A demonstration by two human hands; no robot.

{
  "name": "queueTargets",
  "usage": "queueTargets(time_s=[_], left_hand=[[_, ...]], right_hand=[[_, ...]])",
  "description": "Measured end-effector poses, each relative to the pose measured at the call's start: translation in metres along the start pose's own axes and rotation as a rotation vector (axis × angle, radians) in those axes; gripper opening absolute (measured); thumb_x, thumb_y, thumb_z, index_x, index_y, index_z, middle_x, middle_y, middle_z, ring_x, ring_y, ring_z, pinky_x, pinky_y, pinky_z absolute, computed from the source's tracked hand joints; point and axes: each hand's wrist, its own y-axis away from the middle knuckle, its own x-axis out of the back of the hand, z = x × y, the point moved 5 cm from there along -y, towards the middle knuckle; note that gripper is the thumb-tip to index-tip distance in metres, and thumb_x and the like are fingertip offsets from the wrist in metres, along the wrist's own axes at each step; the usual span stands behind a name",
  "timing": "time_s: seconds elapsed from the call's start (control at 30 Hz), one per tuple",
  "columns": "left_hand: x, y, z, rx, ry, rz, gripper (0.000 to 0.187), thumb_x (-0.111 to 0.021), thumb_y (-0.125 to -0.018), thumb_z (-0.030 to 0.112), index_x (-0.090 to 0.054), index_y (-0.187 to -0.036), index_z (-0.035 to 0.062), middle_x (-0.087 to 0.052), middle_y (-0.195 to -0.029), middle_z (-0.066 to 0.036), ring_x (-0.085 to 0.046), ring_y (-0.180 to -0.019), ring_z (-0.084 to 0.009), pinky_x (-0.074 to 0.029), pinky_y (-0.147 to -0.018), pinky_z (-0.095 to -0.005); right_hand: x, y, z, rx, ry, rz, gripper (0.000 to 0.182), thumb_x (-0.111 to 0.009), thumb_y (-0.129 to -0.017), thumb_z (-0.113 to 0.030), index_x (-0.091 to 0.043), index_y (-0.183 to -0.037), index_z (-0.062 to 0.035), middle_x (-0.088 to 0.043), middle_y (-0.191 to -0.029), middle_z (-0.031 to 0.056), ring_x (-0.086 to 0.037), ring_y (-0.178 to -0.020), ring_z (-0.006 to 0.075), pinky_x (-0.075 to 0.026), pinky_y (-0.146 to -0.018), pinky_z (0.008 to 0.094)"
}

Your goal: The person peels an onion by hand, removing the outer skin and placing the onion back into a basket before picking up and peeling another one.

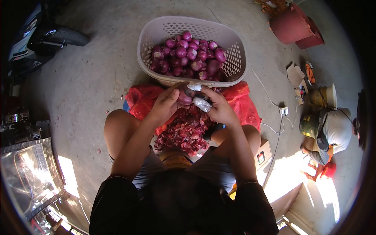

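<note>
A red onion (185,98) is between my two hands, above a heap of dry onion skins (184,131). My left hand (165,105) is closed around its left side. On the other side, my right hand (220,109) presses its thumb and a finger, both wrapped in silvery tape (202,104), against the onion. Whether a small blade is tucked in those fingers cannot be made out. Just beyond my hands stands a beige perforated basket (152,29) holding many peeled purple onions (192,54). Red mesh sacking (243,103) spreads beneath the skins on both sides.
A motorbike wheel (66,36) is at the upper left. Red tubs (291,25), an opened carton (295,74) and a bucket (325,96) line the right. A plug block (283,111) with cables lies on the floor. Another person (337,131) bends over at the far right.
</note>
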Motion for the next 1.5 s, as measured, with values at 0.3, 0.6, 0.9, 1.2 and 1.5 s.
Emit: queueTargets(time_s=[0.3,0.6,0.9,1.2,1.5], left_hand=[[0.009,0.001,-0.011,0.151,0.161,-0.043,0.051,-0.032,-0.095,0.047,-0.051,-0.114,0.0025,-0.062,-0.097,-0.010,-0.061,-0.083,-0.0202,-0.047,-0.066,-0.0312],[0.007,-0.005,-0.006,0.148,0.199,0.044,0.042,-0.038,-0.093,0.040,-0.051,-0.115,0.0053,-0.060,-0.105,-0.008,-0.057,-0.092,-0.0193,-0.043,-0.073,-0.0336],[0.012,-0.002,-0.004,0.163,0.187,0.152,0.046,-0.043,-0.089,0.042,-0.050,-0.117,0.0065,-0.059,-0.109,-0.008,-0.057,-0.097,-0.0198,-0.043,-0.084,-0.0350],[0.016,-0.005,-0.003,0.153,0.174,0.151,0.045,-0.045,-0.085,0.039,-0.049,-0.119,0.0099,-0.057,-0.113,-0.005,-0.055,-0.101,-0.0180,-0.041,-0.088,-0.0346],[0.012,-0.005,-0.002,0.145,0.234,0.145,0.048,-0.046,-0.082,0.040,-0.049,-0.120,0.0103,-0.056,-0.115,-0.005,-0.053,-0.104,-0.0177,-0.040,-0.091,-0.0350]], right_hand=[[-0.002,0.000,0.010,-0.018,-0.005,0.043,0.046,-0.060,-0.073,0.004,-0.053,-0.118,-0.0047,-0.061,-0.108,0.0163,-0.060,-0.098,0.0302,-0.046,-0.084,0.0338],[-0.013,-0.003,0.009,0.031,-0.287,0.133,0.040,-0.054,-0.083,0.004,-0.049,-0.123,-0.0022,-0.060,-0.111,0.0090,-0.055,-0.101,0.0158,-0.042,-0.089,0.0279],[-0.023,-0.002,0.010,-0.169,-0.700,0.078,0.035,-0.053,-0.090,-0.007,-0.050,-0.124,-0.0078,-0.054,-0.083,-0.0027,-0.043,-0.063,0.0023,-0.034,-0.054,0.0179],[-0.026,-0.004,0.011,-0.236,-0.828,0.065,0.034,-0.048,-0.094,-0.015,-0.045,-0.128,-0.0126,-0.036,-0.060,-0.0070,-0.030,-0.048,0.0024,-0.022,-0.042,0.0186],[-0.021,-0.004,0.006,-0.218,-0.858,0.090,0.033,-0.048,-0.094,-0.017,-0.046,-0.127,-0.0127,-0.037,-0.059,-0.0064,-0.031,-0.047,0.0026,-0.022,-0.041,0.0177]])
